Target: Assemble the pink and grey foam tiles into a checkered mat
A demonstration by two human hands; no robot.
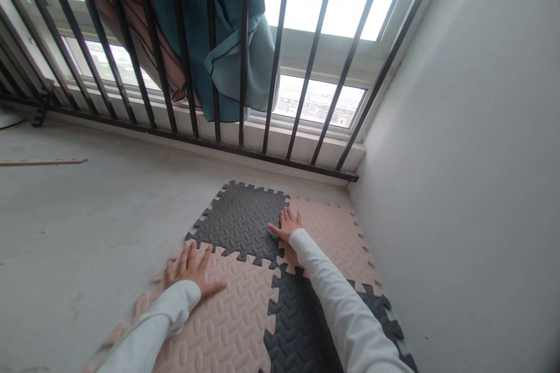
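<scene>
Four-square puzzle foam matting lies on the floor in alternating colours. My left hand [191, 271] rests with spread fingers on the near pink foam tile [227, 320], its fingertips by the seam with the far dark grey foam tile [242, 218]. Over the seam between that grey tile and the far pink foam tile [335, 230] lies my right hand [287, 225], fingers apart and palm down. Below it is a near black foam tile [295, 320], partly covered by my right forearm. Toothed edges interlock along the visible seams, though a small dark gap shows near my right wrist.
A black metal railing [242, 70] runs before the window, with teal and pink curtains [236, 41] hanging behind it. The white wall [464, 157] rises on the right. On the pale floor [96, 215] at left lies a thin pinkish strip [44, 162].
</scene>
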